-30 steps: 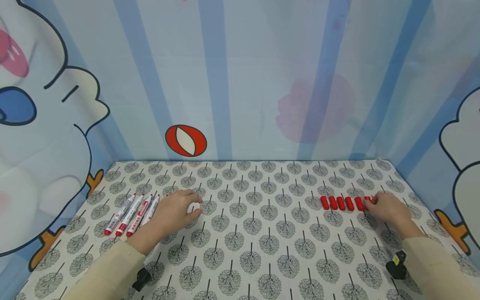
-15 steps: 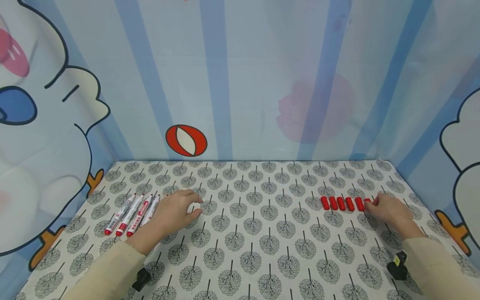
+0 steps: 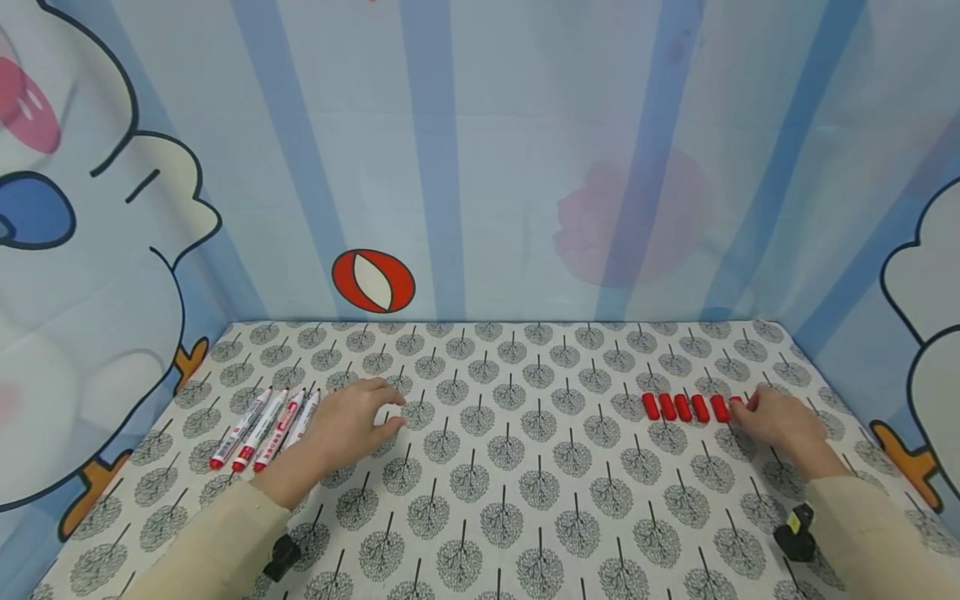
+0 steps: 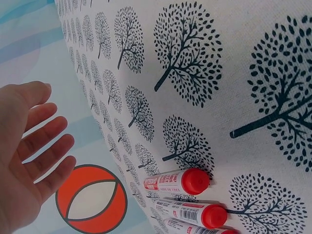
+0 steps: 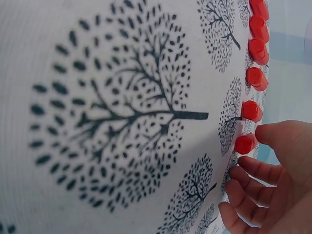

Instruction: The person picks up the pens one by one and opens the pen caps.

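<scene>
My right hand [image 3: 776, 417] is at the right end of a row of short red marker caps [image 3: 682, 407]. Its thumb and index finger pinch the last cap [image 5: 245, 144] from two sides, while the other fingers curl loosely below. Over the cloth at the left, my left hand [image 3: 356, 421] hangs relaxed with nothing in it, thumb and fingers apart. Beside it lie several white markers with red ends [image 3: 253, 429], slanted side by side. The wrist partly covers the rightmost marker. In the left wrist view, the markers' red ends [image 4: 196, 181] show at the bottom.
A white cloth with dark tree prints [image 3: 502, 500] covers the table. Behind it hangs a blue striped curtain [image 3: 495, 167] with cartoon figures and a red ball print [image 3: 372, 281]. Small black devices [image 3: 795, 533] sit at the wrists.
The right hand's fingertips and the last cap have shifted very slightly toward the front since one second ago. The left hand stays still.
</scene>
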Demonstrator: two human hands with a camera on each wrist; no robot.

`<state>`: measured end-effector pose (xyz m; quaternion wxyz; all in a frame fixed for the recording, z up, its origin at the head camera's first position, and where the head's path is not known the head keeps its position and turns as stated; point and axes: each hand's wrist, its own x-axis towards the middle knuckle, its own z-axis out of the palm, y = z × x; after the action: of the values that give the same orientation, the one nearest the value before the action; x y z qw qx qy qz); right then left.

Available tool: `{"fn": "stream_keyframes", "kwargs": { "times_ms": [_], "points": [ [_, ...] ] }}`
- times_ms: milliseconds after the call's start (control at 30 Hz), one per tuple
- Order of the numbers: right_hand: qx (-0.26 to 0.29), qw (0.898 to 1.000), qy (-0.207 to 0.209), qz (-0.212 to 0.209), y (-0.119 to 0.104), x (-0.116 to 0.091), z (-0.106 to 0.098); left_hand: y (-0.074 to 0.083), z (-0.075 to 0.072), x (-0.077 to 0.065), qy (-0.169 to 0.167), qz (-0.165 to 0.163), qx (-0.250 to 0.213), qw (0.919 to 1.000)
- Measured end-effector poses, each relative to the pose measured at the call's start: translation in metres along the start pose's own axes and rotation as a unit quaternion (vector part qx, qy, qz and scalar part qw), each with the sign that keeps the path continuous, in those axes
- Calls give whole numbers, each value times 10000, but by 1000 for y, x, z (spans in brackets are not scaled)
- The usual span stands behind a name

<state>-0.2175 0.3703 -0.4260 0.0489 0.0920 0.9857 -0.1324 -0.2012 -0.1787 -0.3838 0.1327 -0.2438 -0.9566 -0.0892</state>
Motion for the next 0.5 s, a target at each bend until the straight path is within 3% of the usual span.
{"fn": "stream_keyframes", "kwargs": {
  "times_ms": [267,500],
  "points": [
    [-137,9987,378,-299,-11,2,-6,-4,-5,3,41,-5,60,10000],
    [-306,9894,807,-1166,-40,0,-13,-7,-12,6,-74,15,208,9998]
  ]
}}
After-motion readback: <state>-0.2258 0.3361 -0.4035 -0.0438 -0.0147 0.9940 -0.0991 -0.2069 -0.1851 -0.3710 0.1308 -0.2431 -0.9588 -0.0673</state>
